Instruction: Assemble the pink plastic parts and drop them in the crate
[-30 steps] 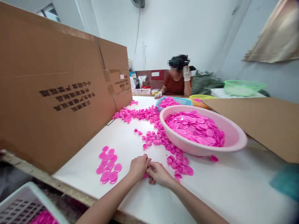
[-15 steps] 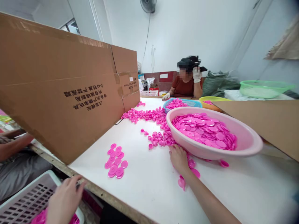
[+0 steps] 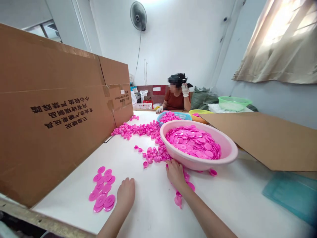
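My left hand [image 3: 126,195] rests on the white table [image 3: 153,211], fingers pointing forward with nothing visible in them. It lies just right of a small group of flat pink discs [image 3: 102,190]. My right hand [image 3: 175,173] reaches forward with its fingers stretched over loose pink pieces [image 3: 155,153] at the foot of a pink basin [image 3: 230,153]. The basin is heaped with pink discs [image 3: 193,140]. A few more discs [image 3: 178,200] lie beside my right wrist.
A tall cardboard wall [image 3: 61,125] stands along the left. A flat cardboard sheet [image 3: 267,138] and a teal sheet [image 3: 292,195] lie on the right. A blue basket [image 3: 184,115], yellow bowl [image 3: 198,114] and green basin [image 3: 234,102] sit further back, near a seated person [image 3: 177,96].
One second ago both hands met over a pink piece. My left hand then dropped to the crate below the table edge and is now back on the table. My right hand moved up to the basin.
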`<state>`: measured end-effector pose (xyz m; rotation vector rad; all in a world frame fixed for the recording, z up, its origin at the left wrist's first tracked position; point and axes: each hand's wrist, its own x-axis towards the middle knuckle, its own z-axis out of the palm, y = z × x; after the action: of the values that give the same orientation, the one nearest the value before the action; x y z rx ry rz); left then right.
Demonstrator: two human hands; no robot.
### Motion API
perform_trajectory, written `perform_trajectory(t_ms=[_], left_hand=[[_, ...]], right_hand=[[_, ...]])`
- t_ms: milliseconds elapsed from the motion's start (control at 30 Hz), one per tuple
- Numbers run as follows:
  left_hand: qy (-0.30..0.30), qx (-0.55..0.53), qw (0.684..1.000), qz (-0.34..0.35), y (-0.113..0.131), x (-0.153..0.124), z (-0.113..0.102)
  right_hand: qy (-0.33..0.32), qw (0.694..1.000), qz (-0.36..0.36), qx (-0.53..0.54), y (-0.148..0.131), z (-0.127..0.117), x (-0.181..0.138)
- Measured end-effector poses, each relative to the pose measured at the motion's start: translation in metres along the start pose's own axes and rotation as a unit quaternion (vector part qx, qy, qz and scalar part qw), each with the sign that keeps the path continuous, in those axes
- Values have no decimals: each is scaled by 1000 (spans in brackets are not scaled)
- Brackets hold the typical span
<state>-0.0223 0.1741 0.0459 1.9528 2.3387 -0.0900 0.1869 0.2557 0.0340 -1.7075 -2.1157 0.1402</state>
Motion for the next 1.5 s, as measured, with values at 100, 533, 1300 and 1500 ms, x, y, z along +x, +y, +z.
perform_trajectory(t_ms=[100, 533, 1300, 1500], left_hand=[[-2, -40, 999, -2, 6, 23, -6], [57, -435, 898, 47, -15, 38, 8], [-76, -525, 845, 63, 24, 43, 26], [90, -271, 956, 66, 42, 63, 3]], right_hand=[[10, 992, -63, 111, -23, -5, -11], [-71, 952, -130, 268, -48, 27, -47], [-275, 778, 210, 524, -48, 38, -16], [-319, 751, 240, 526, -55, 32, -10]])
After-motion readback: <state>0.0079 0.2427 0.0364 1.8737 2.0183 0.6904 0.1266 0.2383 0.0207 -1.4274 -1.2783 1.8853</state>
